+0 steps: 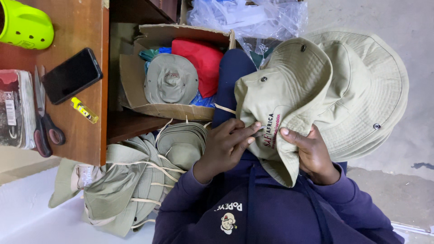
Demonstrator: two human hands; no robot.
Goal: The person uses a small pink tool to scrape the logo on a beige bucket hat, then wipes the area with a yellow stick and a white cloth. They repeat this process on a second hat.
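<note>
Left hand: the left hand (224,147) is pinched shut on something thin at the khaki hat's (316,95) embroidered patch, can't tell what.
Right hand: the right hand (309,153) is curled around the brim, thumb pressed on top.
Hat: held up over the lap.
Further back: more hats piled (135,180), a cardboard box (176,72), scissors (43,122) and phone (72,75) on the wooden desk (83,27).

Khaki bucket hat (316,90): wide floppy brim, metal eyelets on the crown, embroidered patch on the side. Held up over the lap, crown tilted, brim folded back near the patch, fabric pinched at the patch.
</note>
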